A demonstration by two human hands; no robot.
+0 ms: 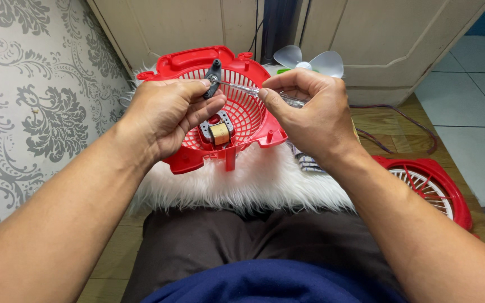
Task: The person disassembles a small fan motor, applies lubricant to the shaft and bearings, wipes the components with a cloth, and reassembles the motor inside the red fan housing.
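Note:
My left hand [166, 112] pinches a small dark metal bracket [214, 76] above a red plastic fan grille housing [189, 64]. Inside the housing sits a small motor with a copper coil [219, 133]. My right hand [310, 109] grips a screwdriver with a clear handle; its thin metal shaft [242, 88] points left and its tip meets the bracket. The housing rests tilted on a white furry cushion [254, 179] in front of my lap.
A second red fan grille [428, 185] lies on the wooden floor at right. White fan blades [310, 60] stand behind the housing near a cream cabinet [388, 39]. A dark cable [405, 120] runs across the floor. Patterned grey wall at left.

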